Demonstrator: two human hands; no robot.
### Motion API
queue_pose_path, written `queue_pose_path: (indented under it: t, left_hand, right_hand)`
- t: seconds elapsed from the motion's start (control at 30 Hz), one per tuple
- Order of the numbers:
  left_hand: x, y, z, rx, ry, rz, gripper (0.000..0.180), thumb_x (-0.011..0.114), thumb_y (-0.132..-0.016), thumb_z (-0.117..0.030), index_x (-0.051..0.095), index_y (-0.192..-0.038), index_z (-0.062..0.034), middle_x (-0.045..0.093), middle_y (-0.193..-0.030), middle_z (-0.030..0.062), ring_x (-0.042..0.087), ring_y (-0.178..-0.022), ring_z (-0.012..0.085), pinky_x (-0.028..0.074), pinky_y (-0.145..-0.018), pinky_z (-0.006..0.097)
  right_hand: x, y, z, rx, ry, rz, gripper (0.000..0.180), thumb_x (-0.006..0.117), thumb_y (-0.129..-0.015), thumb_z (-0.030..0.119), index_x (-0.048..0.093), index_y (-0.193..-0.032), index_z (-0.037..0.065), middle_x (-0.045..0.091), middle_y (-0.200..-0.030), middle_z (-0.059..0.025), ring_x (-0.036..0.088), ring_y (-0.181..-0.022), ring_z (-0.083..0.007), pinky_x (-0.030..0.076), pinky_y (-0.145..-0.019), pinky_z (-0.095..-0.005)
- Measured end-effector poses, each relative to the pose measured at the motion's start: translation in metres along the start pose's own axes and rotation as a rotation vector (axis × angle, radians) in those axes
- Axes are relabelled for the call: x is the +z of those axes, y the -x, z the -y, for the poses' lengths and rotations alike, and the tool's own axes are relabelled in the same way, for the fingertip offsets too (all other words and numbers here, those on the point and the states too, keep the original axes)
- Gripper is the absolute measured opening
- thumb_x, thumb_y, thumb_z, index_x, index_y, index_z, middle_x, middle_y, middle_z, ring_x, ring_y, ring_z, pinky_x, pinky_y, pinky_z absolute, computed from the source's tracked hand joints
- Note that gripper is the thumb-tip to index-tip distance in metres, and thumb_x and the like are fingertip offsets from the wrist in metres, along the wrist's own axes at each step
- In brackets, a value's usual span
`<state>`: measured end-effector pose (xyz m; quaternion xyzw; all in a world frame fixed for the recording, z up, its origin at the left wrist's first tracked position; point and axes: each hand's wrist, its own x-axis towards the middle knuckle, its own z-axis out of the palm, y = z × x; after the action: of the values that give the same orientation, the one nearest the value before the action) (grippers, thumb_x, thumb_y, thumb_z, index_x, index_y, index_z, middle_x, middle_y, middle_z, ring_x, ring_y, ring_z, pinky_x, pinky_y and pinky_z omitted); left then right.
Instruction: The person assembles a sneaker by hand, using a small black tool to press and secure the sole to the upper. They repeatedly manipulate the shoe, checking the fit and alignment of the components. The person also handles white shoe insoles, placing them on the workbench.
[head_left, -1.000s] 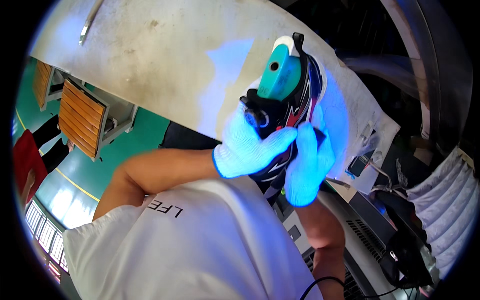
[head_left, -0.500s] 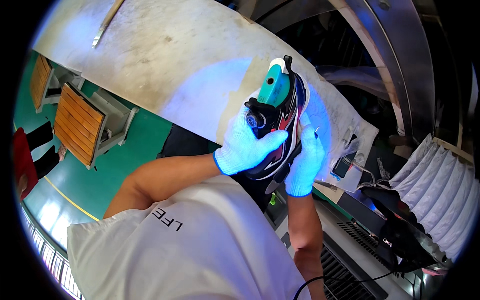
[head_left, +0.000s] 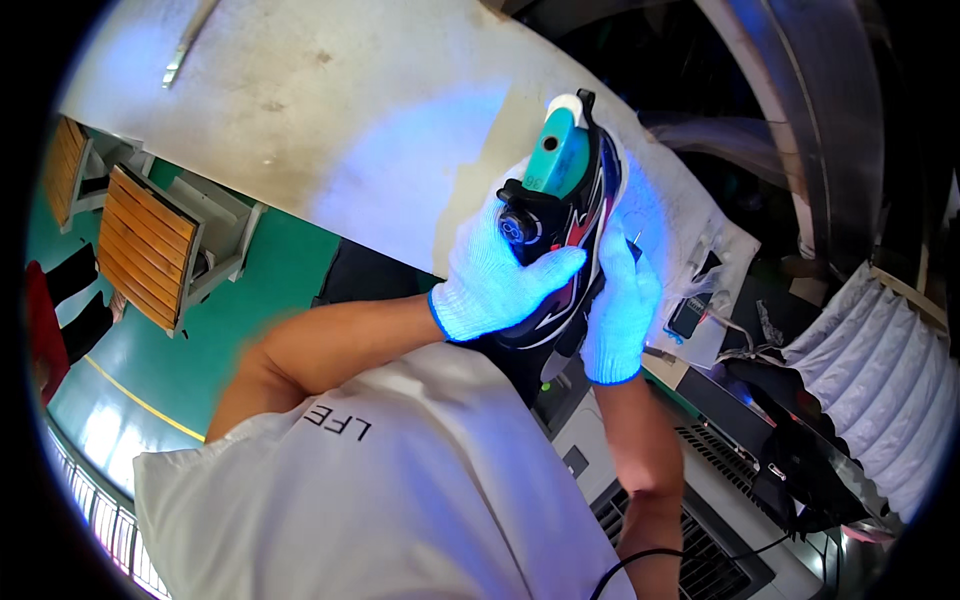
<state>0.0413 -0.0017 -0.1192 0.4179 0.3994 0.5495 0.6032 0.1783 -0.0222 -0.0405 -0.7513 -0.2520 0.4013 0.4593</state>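
A dark shoe with red and white trim [head_left: 575, 232] is held up over the table's near edge, with a teal shoe last [head_left: 556, 158] inside it. My left hand [head_left: 492, 278], in a white knit glove lit blue, wraps the shoe's side, its thumb lying across the upper. Against the opposite side is my right hand [head_left: 622, 305], gloved too, with fingers curled. From its fingers pokes a small dark tool with a thin metal tip [head_left: 636, 248]; most of it is hidden. A dark, grey-ended piece [head_left: 562, 358] shows below that hand; I cannot tell what it belongs to.
The long pale table [head_left: 270, 130] carries a brush-like tool [head_left: 185, 48] at its far left and a small dark device [head_left: 690, 312] at right. Slatted wooden-topped stools [head_left: 147, 245] and a person's legs [head_left: 75, 300] are at left. A ribbed white duct [head_left: 880, 375] stands at right.
Both hands and the shoe have shifted slightly right and up in the picture, and the view has moved a little. The grip on the shoe looks the same.
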Motion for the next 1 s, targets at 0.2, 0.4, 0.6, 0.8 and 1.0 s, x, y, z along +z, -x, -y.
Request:
queue_pose_path:
  t: [0.2, 0.4, 0.6, 0.8, 1.0]
  left_hand:
    - [0.000, 0.001, -0.006, -0.031, 0.082, -0.010, 0.094, 0.095, -0.084, -0.024, 0.048, -0.162, -0.0008, 0.075, -0.137, 0.0173, 0.075, -0.125, 0.0235, 0.059, -0.108, 0.040]
    - [-0.004, 0.009, 0.004, -0.023, 0.010, 0.028, 0.097, 0.096, -0.083, -0.021, 0.047, -0.164, -0.0008, 0.073, -0.142, 0.0189, 0.073, -0.129, 0.0254, 0.058, -0.110, 0.040]
    - [0.001, 0.001, 0.008, 0.012, -0.004, -0.001, 0.094, 0.094, -0.085, -0.027, 0.048, -0.162, -0.0026, 0.076, -0.134, 0.0195, 0.077, -0.122, 0.0275, 0.060, -0.106, 0.041]
    - [0.000, -0.002, -0.008, -0.031, 0.026, 0.030, 0.091, 0.093, -0.085, -0.024, 0.049, -0.161, -0.0009, 0.075, -0.136, 0.0192, 0.076, -0.124, 0.0273, 0.060, -0.106, 0.041]
    - [0.002, 0.008, 0.008, -0.021, 0.083, 0.009, 0.093, 0.093, -0.085, -0.024, 0.047, -0.163, -0.0027, 0.075, -0.135, 0.0195, 0.076, -0.125, 0.0274, 0.059, -0.107, 0.041]
  right_hand:
    - [-0.010, 0.004, -0.010, 0.030, -0.146, 0.065, 0.038, 0.067, -0.111, 0.019, 0.071, -0.140, -0.004, 0.074, -0.128, -0.0084, 0.068, -0.112, -0.0176, 0.054, -0.101, -0.0346]
    - [0.008, 0.025, 0.000, -0.049, 0.107, -0.098, 0.023, 0.069, -0.111, 0.018, 0.074, -0.104, -0.003, 0.066, -0.092, -0.0002, 0.056, -0.084, -0.0113, 0.046, -0.074, -0.0318]
    - [0.006, 0.020, 0.006, -0.068, 0.117, -0.039, 0.030, 0.068, -0.111, 0.022, 0.074, -0.123, -0.005, 0.074, -0.107, -0.0051, 0.066, -0.094, -0.0149, 0.054, -0.085, -0.0331]
    - [0.000, 0.020, 0.001, 0.009, -0.233, 0.077, 0.040, 0.065, -0.112, 0.022, 0.070, -0.140, -0.006, 0.074, -0.131, -0.0107, 0.068, -0.117, -0.0200, 0.052, -0.105, -0.0354]
    - [0.008, 0.034, -0.007, -0.076, 0.151, -0.139, 0.050, 0.070, -0.110, 0.019, 0.064, -0.147, -0.014, 0.076, -0.124, -0.0112, 0.067, -0.110, -0.0166, 0.054, -0.099, -0.0344]
